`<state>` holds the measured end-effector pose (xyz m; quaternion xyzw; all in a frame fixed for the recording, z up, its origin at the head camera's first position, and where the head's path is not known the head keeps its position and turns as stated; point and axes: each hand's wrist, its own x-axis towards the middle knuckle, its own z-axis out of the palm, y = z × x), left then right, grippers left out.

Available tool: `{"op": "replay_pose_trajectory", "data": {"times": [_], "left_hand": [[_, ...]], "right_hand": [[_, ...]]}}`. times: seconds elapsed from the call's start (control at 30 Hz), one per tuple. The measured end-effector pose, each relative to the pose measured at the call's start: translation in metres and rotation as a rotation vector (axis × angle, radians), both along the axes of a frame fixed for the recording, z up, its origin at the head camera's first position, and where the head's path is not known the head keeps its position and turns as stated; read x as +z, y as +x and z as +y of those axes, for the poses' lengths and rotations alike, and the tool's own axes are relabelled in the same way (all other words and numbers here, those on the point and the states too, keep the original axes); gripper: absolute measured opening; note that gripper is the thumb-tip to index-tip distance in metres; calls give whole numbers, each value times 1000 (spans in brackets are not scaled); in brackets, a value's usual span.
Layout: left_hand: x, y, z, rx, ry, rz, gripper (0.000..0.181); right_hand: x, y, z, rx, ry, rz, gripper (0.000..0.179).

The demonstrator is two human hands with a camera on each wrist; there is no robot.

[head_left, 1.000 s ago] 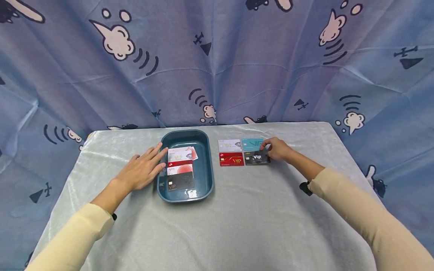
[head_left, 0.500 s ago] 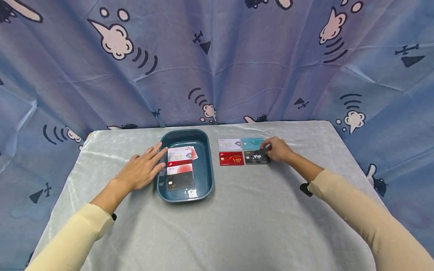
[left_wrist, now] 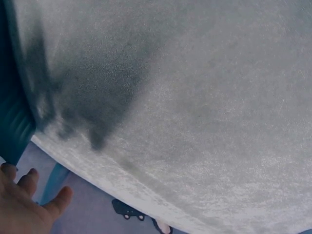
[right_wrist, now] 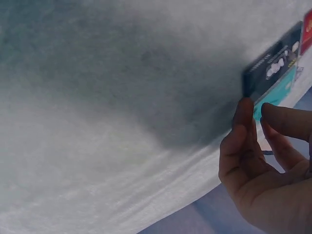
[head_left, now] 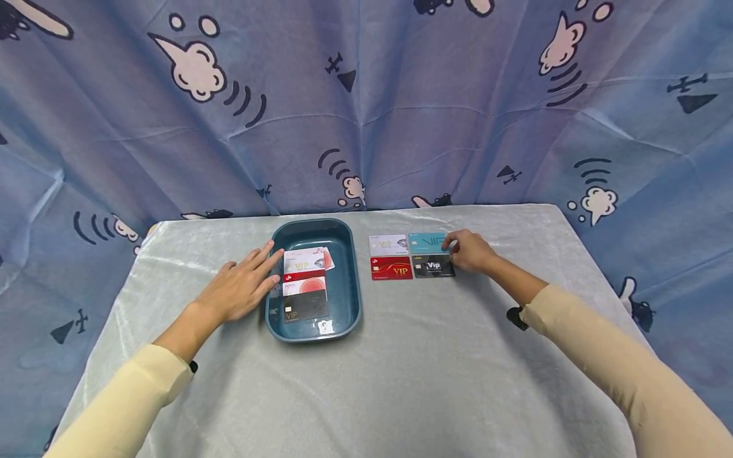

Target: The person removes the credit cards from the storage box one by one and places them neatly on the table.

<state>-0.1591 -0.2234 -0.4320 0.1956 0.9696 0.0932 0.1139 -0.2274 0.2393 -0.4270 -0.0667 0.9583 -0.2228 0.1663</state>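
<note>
My left hand rests at the left rim of a dark teal tray, fingers spread and fairly straight. In the left wrist view the left fingers show beside the tray's wall. My right hand is at the right end of a two-by-two block of flat cards. Its bent fingertips touch the edge of the black Vip card and overlap the teal card. Left of these lie a white card and a red VIP card. In the right wrist view, thumb and index finger are close together.
Inside the tray several cards overlap in a column, a dark grey VIP card at the near end and a white one farther up. A pale velvety cloth covers the table. Behind it hangs a blue patterned curtain.
My right fingertips have shifted slightly to the right and away, and the black card's right edge sits a touch farther left. The left hand and the tray have not moved.
</note>
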Motion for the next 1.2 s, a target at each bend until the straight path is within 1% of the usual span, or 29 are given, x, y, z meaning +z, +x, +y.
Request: {"op": "replay_pose_trajectory", "data": {"times": [0.17, 0.3, 0.53, 0.73, 0.9, 1.07, 1.2], "left_hand": [[-1, 0, 0, -2, 4, 4, 63], [-1, 0, 0, -2, 3, 3, 63], [0, 0, -1, 3, -2, -4, 63], [0, 0, -1, 4, -1, -8, 63], [0, -1, -1, -2, -2, -7, 64], [0, 0, -1, -2, 2, -4, 63], [0, 0, -1, -3, 3, -4, 63]], "right_hand": [[10, -4, -7, -2, -16, 48, 29], [22, -6, -18, -5, -56, 56, 29], [47, -6, -46, 2, -218, 13, 31], [62, -4, -75, 42, -328, -10, 34], [71, -1, -103, 38, -396, -36, 39], [76, 4, -129, 41, -491, -95, 42], [78, 8, -147, 72, -550, -142, 43]]}}
